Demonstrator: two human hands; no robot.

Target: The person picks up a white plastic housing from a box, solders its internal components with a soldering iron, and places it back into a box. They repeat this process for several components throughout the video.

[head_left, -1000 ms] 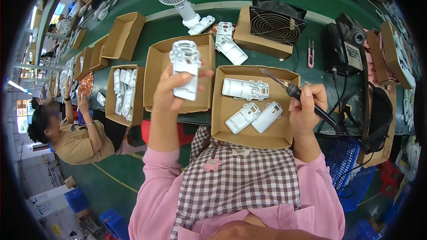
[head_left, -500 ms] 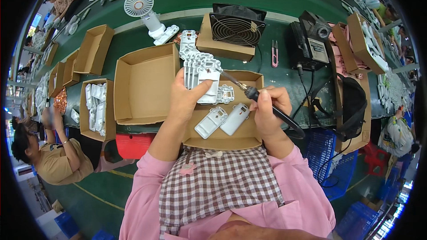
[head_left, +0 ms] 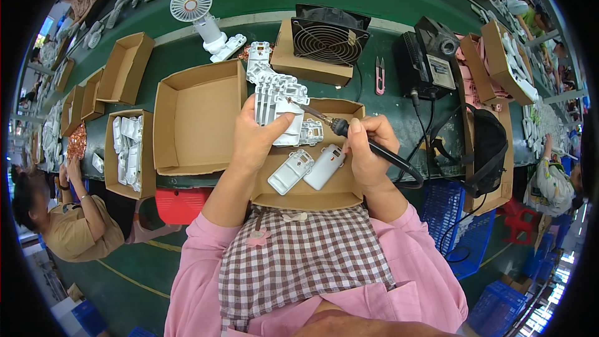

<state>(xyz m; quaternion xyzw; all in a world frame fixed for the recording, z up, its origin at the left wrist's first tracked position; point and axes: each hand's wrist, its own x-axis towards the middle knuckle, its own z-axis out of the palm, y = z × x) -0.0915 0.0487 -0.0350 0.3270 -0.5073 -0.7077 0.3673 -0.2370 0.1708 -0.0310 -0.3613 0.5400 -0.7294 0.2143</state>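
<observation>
White plastic housings (head_left: pixel 284 108), long axes forward, are clasped by the left hand (head_left: pixel 254 135) over a cardboard tray (head_left: pixel 306 201), a soldering iron (head_left: pixel 340 126) gripped by the right hand (head_left: pixel 370 150) being angled leftward at their far ends.

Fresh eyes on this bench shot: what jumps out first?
Probably the black soldering iron at centre, held in the right grip, its tip pointed at the white plastic parts in the left grip. Next, likely the white handheld fan standing at upper left, and the black fan with the round grille, beyond the hands and slightly right of centre.
</observation>
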